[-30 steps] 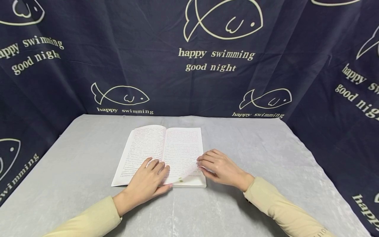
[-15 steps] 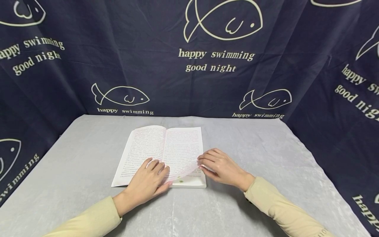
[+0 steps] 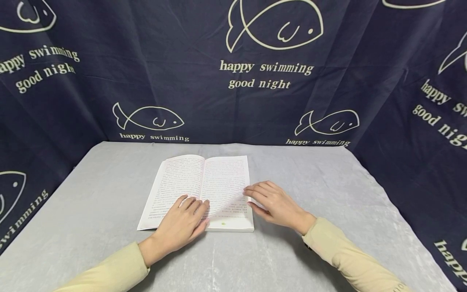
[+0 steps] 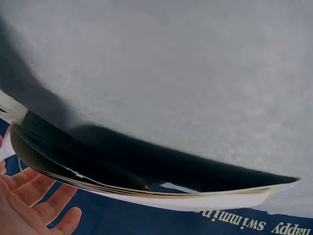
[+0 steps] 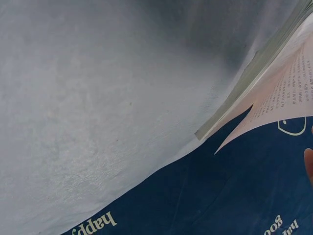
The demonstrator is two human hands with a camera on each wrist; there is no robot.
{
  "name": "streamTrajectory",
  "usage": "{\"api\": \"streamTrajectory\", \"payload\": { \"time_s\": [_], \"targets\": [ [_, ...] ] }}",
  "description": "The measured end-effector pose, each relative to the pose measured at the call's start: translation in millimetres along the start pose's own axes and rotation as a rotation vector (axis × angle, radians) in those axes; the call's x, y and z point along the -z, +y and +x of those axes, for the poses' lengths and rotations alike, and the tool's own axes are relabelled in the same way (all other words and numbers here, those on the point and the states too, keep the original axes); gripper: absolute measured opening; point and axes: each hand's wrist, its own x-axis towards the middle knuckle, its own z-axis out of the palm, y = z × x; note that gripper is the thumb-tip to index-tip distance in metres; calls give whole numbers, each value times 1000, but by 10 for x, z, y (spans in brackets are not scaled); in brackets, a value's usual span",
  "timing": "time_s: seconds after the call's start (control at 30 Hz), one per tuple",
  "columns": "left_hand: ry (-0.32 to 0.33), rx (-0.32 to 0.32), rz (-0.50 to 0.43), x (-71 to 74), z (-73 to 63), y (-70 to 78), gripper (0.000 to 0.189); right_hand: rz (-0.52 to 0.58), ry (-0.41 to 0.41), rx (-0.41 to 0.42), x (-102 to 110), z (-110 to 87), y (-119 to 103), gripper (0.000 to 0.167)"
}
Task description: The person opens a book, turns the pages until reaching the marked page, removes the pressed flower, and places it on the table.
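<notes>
grey table [image 3: 310,172]; book [image 3: 182,178] under left grip [image 3: 179,224], spread; raised page [image 3: 226,184] at right grip [image 3: 273,204], pinch unclear.

Book [image 3: 224,174]: thin paper pages, smooth, matt. Table cover [image 3: 91,202]: grey cloth, soft-looking, matt with faint mottled nap. Backdrop [image 3: 182,61]: blue cloth, lightly creased, matt. Sleeves [image 3: 113,267]: beige cloth, smooth, dull finish.

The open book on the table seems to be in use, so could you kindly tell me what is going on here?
A person has both hands at the open book, which lies on a grey table. The left hand rests across its lower part, near the middle. The right hand is at the right edge, by a page that curves up off the pages beneath; whether it pinches that page is hard to tell.
</notes>
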Motion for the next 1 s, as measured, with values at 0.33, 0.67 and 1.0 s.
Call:
{"api": "streamTrajectory", "payload": {
  "time_s": [0.33,0.67,1.0],
  "targets": [
    [16,-1,2,13,7,-8,46,11,4,-23,13,-5,24,32],
    [54,54,-19,6,13,-11,52,9,-43,-34,-13,-47,12,32],
    [58,69,-3,40,29,-17,58,23,-134,-48,-70,-106,-1,30]
  ]
}}
